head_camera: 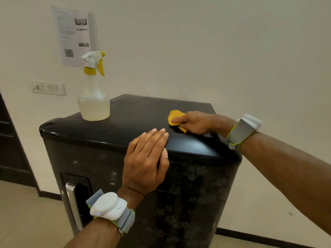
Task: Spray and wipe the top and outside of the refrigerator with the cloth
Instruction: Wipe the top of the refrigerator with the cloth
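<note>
- On top of the black refrigerator [125,126], right side: right hand [194,122] clenched around a yellow cloth [174,116], pressing it onto the top panel.
- Cloth bunched; part sticks out past the fingertips, part tucked under the palm.
- Left hand [146,162] flat and released, fingers together, laid over the front top edge of the refrigerator; holds nothing.
- Spray bottle [94,93] upright at the left rear of the top, well apart from both hands; translucent body, white head, yellow trigger and collar.
- White bands on both wrists.
- Refrigerator door front has a faint flower pattern; chrome handle [73,203] at lower left.
- Printed sheet [71,36] and switch plate [48,88] on the wall behind.
</note>
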`<state>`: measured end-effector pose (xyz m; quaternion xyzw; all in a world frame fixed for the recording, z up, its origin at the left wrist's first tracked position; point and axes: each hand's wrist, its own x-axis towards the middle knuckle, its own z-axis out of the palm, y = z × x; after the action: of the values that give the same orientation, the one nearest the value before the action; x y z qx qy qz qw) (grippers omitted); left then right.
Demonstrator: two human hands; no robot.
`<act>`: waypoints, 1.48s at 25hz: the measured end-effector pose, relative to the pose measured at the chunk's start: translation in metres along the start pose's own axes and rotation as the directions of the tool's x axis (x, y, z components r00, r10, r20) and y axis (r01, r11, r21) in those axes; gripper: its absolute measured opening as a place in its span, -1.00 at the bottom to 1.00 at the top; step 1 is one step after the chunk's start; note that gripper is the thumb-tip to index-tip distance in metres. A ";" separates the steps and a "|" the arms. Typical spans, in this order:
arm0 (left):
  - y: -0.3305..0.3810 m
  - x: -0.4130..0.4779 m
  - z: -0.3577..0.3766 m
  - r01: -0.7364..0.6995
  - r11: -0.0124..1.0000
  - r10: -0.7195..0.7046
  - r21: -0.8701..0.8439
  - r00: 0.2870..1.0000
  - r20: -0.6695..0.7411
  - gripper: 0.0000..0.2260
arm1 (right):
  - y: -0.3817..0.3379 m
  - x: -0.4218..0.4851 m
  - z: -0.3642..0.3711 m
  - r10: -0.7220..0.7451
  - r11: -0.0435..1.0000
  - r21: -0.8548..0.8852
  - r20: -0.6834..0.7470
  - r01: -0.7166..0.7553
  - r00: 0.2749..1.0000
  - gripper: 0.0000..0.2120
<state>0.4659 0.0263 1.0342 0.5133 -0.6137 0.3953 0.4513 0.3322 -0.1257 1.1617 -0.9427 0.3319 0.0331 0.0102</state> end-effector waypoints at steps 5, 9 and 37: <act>0.000 0.001 0.000 0.010 1.000 -0.010 -0.006 1.000 0.007 -0.64 | 0.028 -0.038 -0.013 -0.043 0.994 0.103 0.111 0.032 0.993 -0.55; 0.002 0.001 -0.004 0.011 1.000 -0.011 -0.018 1.000 0.025 -0.63 | -0.010 -0.008 -0.009 -0.094 0.995 0.045 0.025 0.093 0.995 -0.59; 0.026 0.086 -0.008 0.237 0.971 -0.206 0.039 0.738 0.643 -0.62 | 0.043 -0.051 -0.018 -0.019 0.999 -0.033 -0.004 0.019 1.000 -0.62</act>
<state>0.4360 0.0147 1.1180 0.6762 -0.6742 0.1254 0.2692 0.2668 -0.1279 1.1834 -0.9459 0.3223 0.0367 -0.0059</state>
